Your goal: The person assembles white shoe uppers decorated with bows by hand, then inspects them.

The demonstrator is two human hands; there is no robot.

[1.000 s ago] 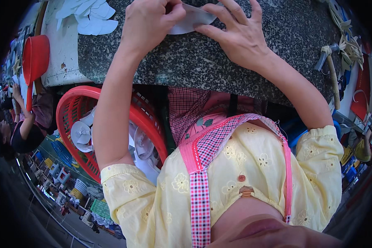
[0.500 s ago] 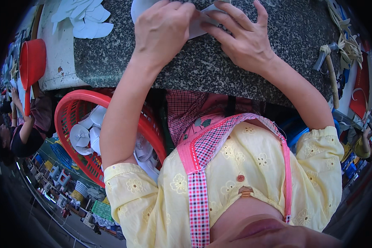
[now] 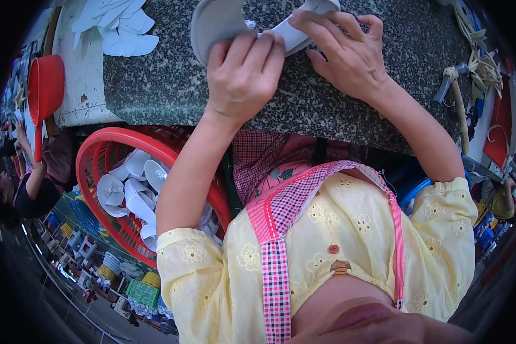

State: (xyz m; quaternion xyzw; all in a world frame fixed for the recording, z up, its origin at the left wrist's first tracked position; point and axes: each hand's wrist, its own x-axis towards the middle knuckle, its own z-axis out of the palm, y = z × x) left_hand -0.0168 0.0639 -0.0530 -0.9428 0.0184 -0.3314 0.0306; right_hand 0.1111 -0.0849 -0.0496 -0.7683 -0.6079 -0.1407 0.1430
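Sole piece: pale grey sole piece (image 3: 218, 26), top centre of the frame, over the speckled stone slab (image 3: 172, 86).
Left hand: left hand (image 3: 243, 74) curled, fingers pinching its near edge.
Right hand: right hand (image 3: 350, 54) fingers pressing a white strap (image 3: 295, 34) against it.
Handling: likely light, bendy, not fragile — grip the edges.
Nearby: red basket (image 3: 97, 152) of similar white pieces, lower left.

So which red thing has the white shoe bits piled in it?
The big round red basket below the stone table edge, full of white pieces. The other red thing, the scoop further up, holds none.
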